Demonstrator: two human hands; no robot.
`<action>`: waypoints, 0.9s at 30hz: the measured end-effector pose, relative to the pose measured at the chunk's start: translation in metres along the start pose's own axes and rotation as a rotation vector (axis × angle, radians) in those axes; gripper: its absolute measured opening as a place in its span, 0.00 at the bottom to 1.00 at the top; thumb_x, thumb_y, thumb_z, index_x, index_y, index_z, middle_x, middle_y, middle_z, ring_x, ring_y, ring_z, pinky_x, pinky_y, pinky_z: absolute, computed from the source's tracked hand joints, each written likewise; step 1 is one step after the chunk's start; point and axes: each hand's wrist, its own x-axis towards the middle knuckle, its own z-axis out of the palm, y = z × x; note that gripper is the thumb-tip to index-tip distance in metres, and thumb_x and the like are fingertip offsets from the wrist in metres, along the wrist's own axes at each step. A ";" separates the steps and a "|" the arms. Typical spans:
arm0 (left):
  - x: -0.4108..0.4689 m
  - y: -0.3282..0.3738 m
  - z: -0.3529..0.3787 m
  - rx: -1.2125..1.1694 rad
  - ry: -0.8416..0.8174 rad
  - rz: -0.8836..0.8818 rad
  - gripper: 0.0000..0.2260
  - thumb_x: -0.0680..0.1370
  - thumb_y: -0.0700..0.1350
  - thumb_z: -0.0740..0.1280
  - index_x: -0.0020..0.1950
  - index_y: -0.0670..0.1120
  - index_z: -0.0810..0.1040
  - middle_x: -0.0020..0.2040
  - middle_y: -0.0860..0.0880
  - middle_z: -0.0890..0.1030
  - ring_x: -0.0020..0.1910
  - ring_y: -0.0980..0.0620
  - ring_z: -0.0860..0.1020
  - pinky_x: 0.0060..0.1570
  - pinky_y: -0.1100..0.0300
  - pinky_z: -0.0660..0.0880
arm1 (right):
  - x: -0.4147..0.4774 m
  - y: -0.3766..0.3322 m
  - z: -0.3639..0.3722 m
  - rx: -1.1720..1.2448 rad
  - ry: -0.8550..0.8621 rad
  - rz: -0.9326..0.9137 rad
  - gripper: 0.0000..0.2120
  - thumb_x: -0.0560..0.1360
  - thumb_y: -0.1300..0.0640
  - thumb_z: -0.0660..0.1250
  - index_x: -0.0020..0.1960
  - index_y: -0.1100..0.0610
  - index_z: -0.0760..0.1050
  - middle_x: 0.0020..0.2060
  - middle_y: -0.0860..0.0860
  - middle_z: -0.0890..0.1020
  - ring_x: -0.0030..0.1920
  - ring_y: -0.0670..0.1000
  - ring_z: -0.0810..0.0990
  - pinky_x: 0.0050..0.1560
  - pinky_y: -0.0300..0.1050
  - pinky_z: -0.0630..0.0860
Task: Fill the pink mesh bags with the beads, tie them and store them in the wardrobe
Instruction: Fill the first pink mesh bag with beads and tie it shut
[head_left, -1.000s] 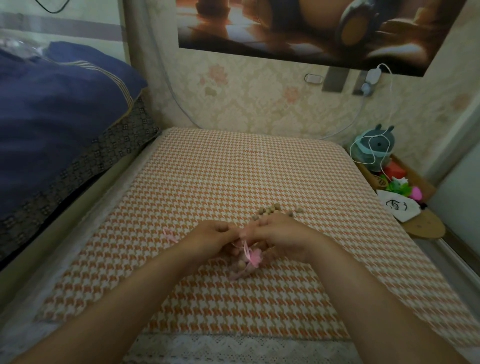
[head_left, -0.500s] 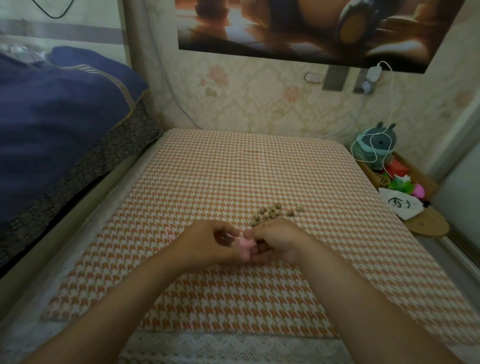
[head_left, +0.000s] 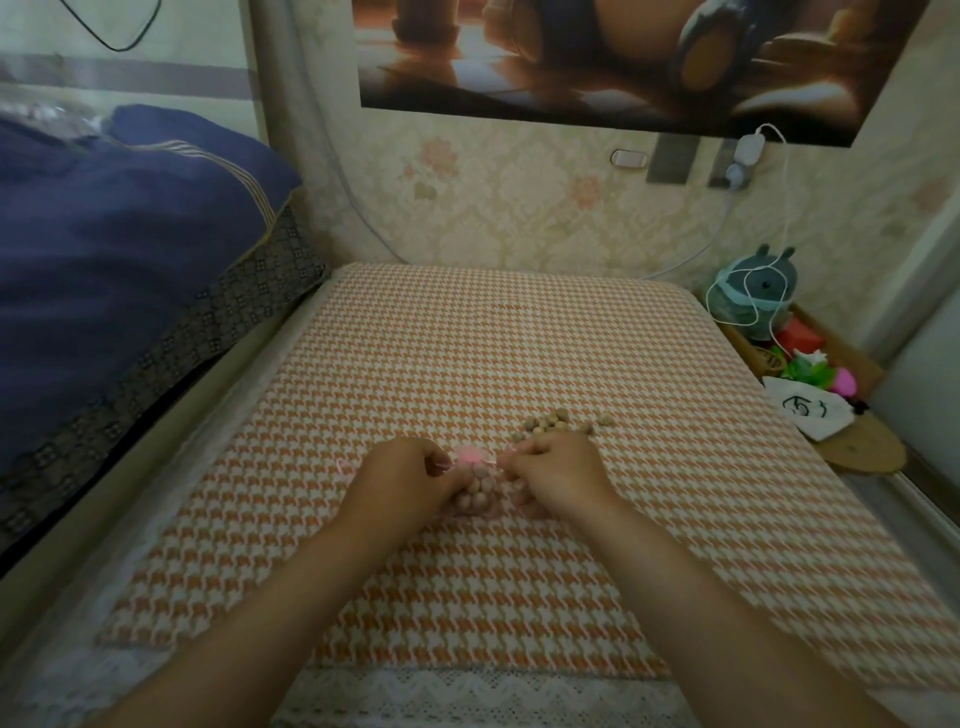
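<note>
Left hand (head_left: 401, 475), right hand (head_left: 562, 475): bead-filled bag (head_left: 475, 492)

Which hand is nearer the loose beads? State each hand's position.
Right. The right hand lies just on the near side of the loose beads, almost touching them. The left hand is farther left, beyond the pink mesh bag that both hands pinch.

Both forearms (head_left: 291, 597) are bare right down to the wrists, and the left hand (head_left: 400, 475) and the right hand (head_left: 558, 475) are bare too.
</note>
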 end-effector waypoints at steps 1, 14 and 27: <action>0.002 0.000 0.001 0.019 -0.008 -0.008 0.13 0.72 0.59 0.72 0.40 0.49 0.84 0.35 0.55 0.82 0.37 0.60 0.80 0.37 0.64 0.73 | -0.001 0.001 -0.001 -0.169 0.038 -0.135 0.09 0.75 0.51 0.73 0.40 0.55 0.85 0.33 0.47 0.85 0.31 0.48 0.83 0.35 0.47 0.81; 0.013 -0.011 -0.022 0.179 -0.267 0.125 0.09 0.75 0.46 0.70 0.54 0.47 0.85 0.49 0.49 0.85 0.47 0.54 0.81 0.51 0.59 0.77 | -0.004 0.009 0.017 -0.668 0.078 -0.780 0.05 0.74 0.49 0.73 0.48 0.47 0.87 0.45 0.45 0.84 0.46 0.48 0.82 0.43 0.47 0.78; 0.009 -0.011 -0.011 -0.111 -0.081 0.078 0.09 0.75 0.50 0.71 0.35 0.53 0.81 0.34 0.55 0.82 0.33 0.60 0.80 0.35 0.63 0.75 | -0.001 0.001 0.021 -0.650 0.007 -0.576 0.07 0.76 0.47 0.71 0.51 0.45 0.86 0.51 0.44 0.84 0.51 0.47 0.81 0.45 0.42 0.74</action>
